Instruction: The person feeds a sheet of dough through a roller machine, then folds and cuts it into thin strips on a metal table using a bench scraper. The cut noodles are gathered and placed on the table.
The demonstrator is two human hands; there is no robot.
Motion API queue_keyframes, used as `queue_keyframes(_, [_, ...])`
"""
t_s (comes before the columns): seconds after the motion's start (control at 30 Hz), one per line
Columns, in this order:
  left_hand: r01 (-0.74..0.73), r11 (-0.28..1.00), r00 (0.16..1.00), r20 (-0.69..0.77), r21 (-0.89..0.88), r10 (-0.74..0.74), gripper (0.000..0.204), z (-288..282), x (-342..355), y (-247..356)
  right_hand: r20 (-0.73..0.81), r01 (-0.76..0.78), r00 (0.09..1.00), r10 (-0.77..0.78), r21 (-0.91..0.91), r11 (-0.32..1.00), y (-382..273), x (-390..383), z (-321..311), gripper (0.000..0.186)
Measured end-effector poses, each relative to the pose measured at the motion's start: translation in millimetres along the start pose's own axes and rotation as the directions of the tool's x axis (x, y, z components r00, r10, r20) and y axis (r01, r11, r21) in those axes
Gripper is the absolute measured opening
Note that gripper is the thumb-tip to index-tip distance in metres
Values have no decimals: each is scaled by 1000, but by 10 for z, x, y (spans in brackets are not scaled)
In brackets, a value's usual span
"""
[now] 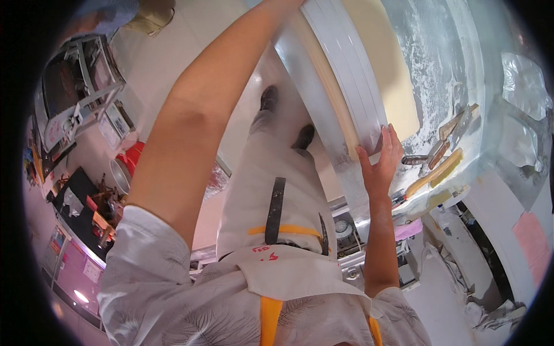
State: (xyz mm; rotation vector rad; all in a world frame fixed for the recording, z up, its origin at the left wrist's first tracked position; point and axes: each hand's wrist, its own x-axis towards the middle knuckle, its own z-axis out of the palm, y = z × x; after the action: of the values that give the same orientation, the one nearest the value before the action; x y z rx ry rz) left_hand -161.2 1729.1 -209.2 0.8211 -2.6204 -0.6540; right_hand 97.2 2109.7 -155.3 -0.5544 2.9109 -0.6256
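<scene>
A long pale grey-white strip with lengthwise lines (352, 63) lies across a smooth, cream-coloured sheet (398, 75) that looks like rolled dough. A narrow band of the sheet (332, 83) shows along the strip's near-left edge. At the strip's near end my right hand (381, 161) grips it, thumb on one edge and fingers on the other. My left arm (202, 109) reaches up to the strip's far end. The upper edge of the picture cuts off my left hand, so its fingers and any hold are hidden.
White powder dusts the metal worktop (441, 57). Scrapers with wooden handles (456, 132) and a yellowish wooden-handled tool (435, 173) lie right of my right hand. Clear plastic bags (522, 86) are at the far right. A metal-framed rack (81, 86) and red bowl (131, 158) stand left.
</scene>
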Motion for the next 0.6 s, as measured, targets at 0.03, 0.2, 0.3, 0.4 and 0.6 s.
queue_keyframes(0.03, [6,1000,1000,18,-15,-6,107,-5,-83,47,-12,11,1000,-11,9,1000,71,-57,29,84])
queue_keyframes(0.2, [-16,999,998,-61,-42,14,103,193,-562,-104,-16,42,999,-42,25,999,119,-94,49,82])
queue_keyframes(0.3, [-27,1000,999,-42,-12,26,104,244,-852,-109,-62,87,994,-85,35,996,178,-135,66,82])
queue_keyframes(0.4, [37,999,999,-1,-17,-37,108,111,-1115,71,-75,154,986,-151,34,988,254,-167,47,81])
queue_keyframes(0.6, [76,997,997,38,-32,-74,119,-66,-1306,339,-84,217,974,-212,50,975,348,-235,68,80])
